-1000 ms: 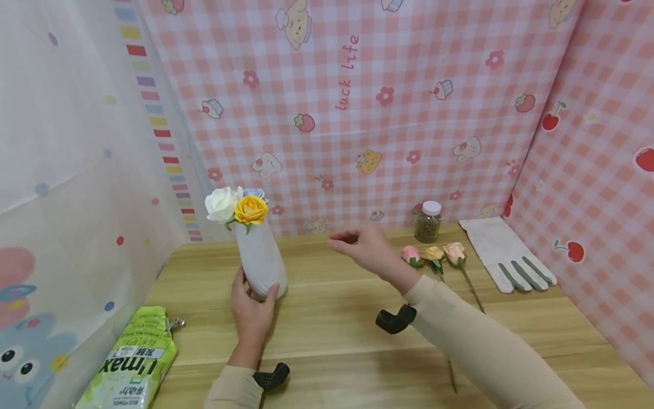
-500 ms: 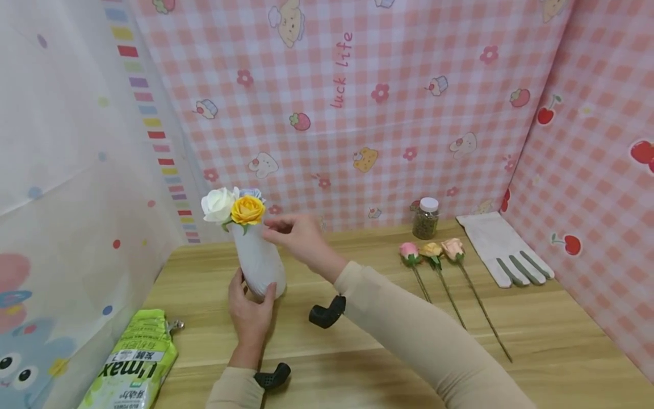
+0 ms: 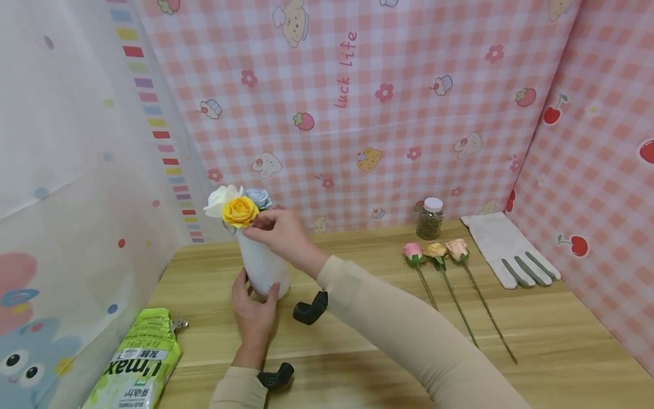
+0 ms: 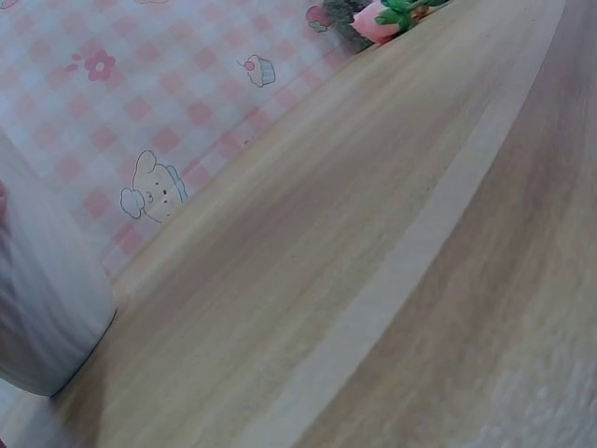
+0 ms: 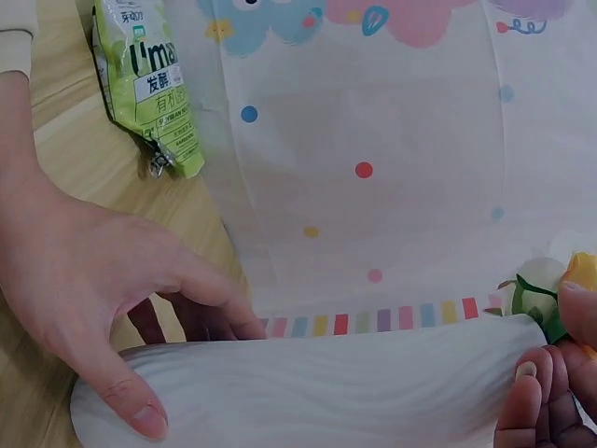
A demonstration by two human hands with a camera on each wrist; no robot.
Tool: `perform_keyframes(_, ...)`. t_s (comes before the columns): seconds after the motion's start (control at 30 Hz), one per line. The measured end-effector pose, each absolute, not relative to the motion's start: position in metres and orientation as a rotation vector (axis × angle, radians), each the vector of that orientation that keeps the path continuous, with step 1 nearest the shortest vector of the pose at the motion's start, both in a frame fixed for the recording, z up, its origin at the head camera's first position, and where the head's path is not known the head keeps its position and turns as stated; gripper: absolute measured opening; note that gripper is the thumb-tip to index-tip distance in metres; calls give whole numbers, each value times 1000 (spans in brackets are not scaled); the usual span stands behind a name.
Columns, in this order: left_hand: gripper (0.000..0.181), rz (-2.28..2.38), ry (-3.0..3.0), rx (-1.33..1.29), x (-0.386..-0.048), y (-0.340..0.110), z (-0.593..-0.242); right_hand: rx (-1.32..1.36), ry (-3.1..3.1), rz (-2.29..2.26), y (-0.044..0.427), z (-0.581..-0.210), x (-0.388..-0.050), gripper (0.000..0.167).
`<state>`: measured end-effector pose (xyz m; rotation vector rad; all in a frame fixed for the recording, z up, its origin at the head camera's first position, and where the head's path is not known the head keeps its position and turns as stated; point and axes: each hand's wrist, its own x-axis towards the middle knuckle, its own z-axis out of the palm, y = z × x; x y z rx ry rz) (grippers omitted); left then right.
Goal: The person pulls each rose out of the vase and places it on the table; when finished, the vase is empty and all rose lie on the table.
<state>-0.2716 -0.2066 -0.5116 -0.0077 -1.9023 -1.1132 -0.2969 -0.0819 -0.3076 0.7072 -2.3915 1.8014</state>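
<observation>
A ribbed white vase [image 3: 261, 264] stands on the wooden table, holding a white rose [image 3: 219, 200], a yellow rose [image 3: 239, 212] and a pale blue rose [image 3: 259, 198]. My left hand [image 3: 252, 311] grips the vase near its base, thumb on the near side, fingers round the left side, as the right wrist view also shows. At the vase's mouth, my right hand [image 3: 287, 237] pinches the yellow rose just below its bloom. Its fingertips partly cover the vase rim and the stem. In the left wrist view only the vase's lower part [image 4: 51, 289] shows.
Right of the vase lie a pink rose [image 3: 413, 251], a golden-yellow rose [image 3: 436, 251] and a peach rose [image 3: 457, 248] with long stems. Behind them stands a lidded jar [image 3: 430, 220]. A white glove [image 3: 506, 250] lies far right; a green bag [image 3: 137, 360] lies front left.
My right hand has moved left from over the table to the vase's mouth and taken hold of the yellow rose, which has shifted slightly left, showing more blue rose. My left hand stays on the vase.
</observation>
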Motion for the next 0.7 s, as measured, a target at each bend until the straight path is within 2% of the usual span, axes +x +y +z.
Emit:
perform_keyframes(0.37,74,-1130,-1905,-2,-269,-204,-508,626,-2501,1936,-93,-305,-301,22)
perform_keyframes(0.7,75,-1142,-1904,2,-270,-206,-510,465,-2403,2179,-98,-304,-306,9)
